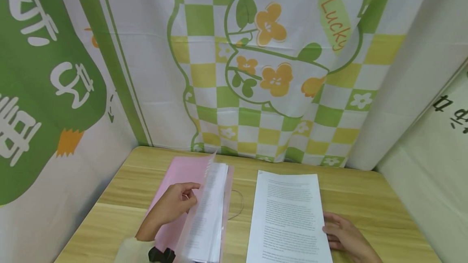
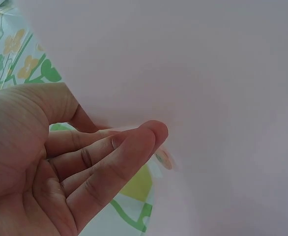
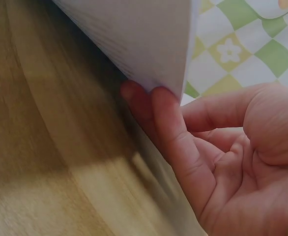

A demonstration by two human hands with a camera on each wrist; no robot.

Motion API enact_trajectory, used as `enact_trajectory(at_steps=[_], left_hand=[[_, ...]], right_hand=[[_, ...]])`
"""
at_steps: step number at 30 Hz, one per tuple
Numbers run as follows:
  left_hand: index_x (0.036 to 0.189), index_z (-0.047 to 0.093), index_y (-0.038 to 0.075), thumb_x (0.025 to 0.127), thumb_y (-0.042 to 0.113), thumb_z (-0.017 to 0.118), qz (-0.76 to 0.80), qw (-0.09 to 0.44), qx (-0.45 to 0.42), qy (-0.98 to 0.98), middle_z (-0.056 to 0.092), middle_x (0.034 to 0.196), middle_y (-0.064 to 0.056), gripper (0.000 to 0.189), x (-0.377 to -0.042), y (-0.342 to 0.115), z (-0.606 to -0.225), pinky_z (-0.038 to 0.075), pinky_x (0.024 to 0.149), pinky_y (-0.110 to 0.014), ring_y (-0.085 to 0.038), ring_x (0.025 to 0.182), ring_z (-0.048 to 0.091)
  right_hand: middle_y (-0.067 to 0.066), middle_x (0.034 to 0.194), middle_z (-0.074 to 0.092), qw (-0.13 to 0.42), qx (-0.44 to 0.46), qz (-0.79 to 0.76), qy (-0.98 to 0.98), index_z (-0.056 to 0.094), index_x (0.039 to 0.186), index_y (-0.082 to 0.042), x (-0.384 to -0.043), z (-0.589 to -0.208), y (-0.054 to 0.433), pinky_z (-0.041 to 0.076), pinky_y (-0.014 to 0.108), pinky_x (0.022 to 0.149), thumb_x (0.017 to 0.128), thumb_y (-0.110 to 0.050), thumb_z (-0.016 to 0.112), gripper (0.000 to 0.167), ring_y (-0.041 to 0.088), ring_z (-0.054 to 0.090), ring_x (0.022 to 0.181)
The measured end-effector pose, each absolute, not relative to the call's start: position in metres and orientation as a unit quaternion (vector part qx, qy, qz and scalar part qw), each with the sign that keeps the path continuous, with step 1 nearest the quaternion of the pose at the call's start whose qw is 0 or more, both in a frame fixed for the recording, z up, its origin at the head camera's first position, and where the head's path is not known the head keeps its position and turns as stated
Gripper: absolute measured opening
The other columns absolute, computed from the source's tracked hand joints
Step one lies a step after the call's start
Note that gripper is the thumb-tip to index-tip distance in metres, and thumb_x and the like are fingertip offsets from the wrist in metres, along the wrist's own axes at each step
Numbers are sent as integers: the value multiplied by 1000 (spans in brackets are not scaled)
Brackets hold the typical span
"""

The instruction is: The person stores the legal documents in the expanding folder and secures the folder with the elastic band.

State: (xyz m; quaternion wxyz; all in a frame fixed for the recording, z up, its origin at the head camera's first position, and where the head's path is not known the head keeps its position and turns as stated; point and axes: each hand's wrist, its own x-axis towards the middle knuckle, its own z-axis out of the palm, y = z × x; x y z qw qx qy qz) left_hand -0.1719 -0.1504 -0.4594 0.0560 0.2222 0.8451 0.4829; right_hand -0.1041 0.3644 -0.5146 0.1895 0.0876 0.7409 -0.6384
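Note:
A pink plastic folder (image 1: pixel 184 169) lies opened on the left part of the wooden table, with printed sheets (image 1: pixel 210 210) inside it. At the folder's raised translucent cover (image 1: pixel 197 192), my left hand (image 1: pixel 177 202) pinches the edge between thumb and fingers. That cover (image 2: pixel 222 98) fills much of the left wrist view, beside my left hand (image 2: pixel 90 162). To the right lies a stack of printed paper (image 1: pixel 289 214). My right hand (image 1: pixel 345 234) grips its right edge. In the right wrist view, fingertips (image 3: pixel 166 105) meet the lifted edge of the paper (image 3: pixel 139 44).
A thin looped cord (image 1: pixel 239 204) lies between the folder and the paper stack. Patterned curtains (image 1: pixel 204 72) hang along the table's back edge and at both sides. A black bow (image 1: pixel 161 255) shows by the left sleeve (image 1: pixel 133 251). The wooden table (image 1: pixel 369 190) extends right of the paper.

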Motion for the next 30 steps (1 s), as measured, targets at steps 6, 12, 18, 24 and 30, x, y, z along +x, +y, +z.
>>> enact_trajectory(at_steps=[6,12,18,24,30], left_hand=[[132,63,-8,91,3,56,485,55,226,843,63,74,1,43,-172,-151,-458,40,46,-23,-12,54,59],[132,63,-8,91,3,57,493,57,222,839,63,75,-2,43,-171,-150,-456,40,47,-23,-13,54,59],[132,62,-9,90,3,57,491,59,222,840,63,75,-1,44,-170,-150,-455,39,46,-22,-12,54,60],[132,63,-7,90,3,56,486,62,220,844,63,75,1,44,-170,-150,-457,39,46,-22,-11,54,59],[132,63,-8,90,3,56,491,62,220,841,63,75,0,44,-170,-150,-456,40,46,-23,-12,54,59]], right_hand=[[17,119,69,186,96,-647,733,13,153,18,-106,-513,366,57,45,85,101,-10,61,77,34,69,103],[14,119,68,190,90,-655,726,11,153,18,-105,-512,367,57,45,85,101,-11,61,78,33,69,104],[13,119,68,187,83,-663,720,12,154,17,-105,-511,367,57,44,85,101,-11,62,78,32,69,104],[12,118,68,181,75,-667,719,18,153,17,-104,-511,360,58,42,85,101,-10,63,75,29,69,102],[11,118,69,181,59,-674,714,18,153,17,-106,-513,350,58,40,82,101,-10,62,73,27,70,99]])
